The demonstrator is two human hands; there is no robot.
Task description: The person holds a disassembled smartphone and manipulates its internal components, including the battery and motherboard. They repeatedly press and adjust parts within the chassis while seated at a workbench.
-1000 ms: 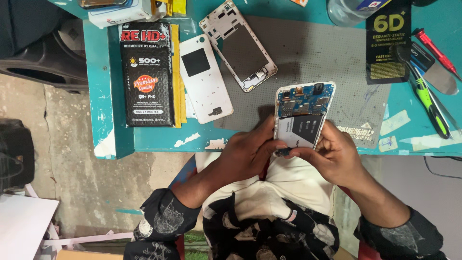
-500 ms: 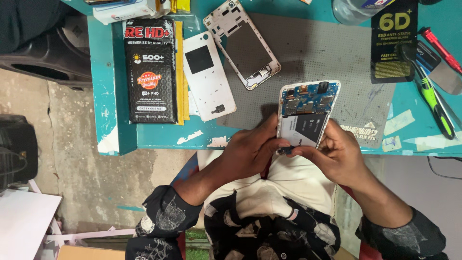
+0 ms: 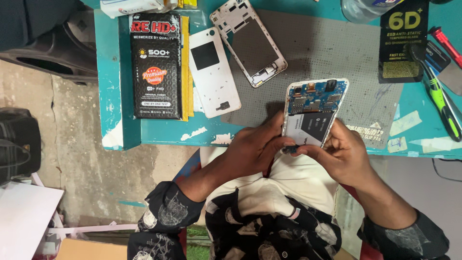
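An opened phone (image 3: 314, 111) with a blue circuit board and a battery showing is held over the near edge of the teal table (image 3: 115, 96). My left hand (image 3: 255, 150) grips its lower left side, fingertips at the bottom end. From the right, my right hand (image 3: 339, 153) clasps the lower edge, its fingers meeting the left ones at a small dark part under the phone.
A white back cover (image 3: 213, 72) and a bare phone frame (image 3: 254, 42) lie on the table beside a grey work mat (image 3: 337, 53). A black box (image 3: 156, 66) sits at the left, a black packet (image 3: 403, 38) and a green-handled screwdriver (image 3: 440, 103) at the right.
Both hands keep their hold on the phone; it has barely shifted. The view has moved slightly.
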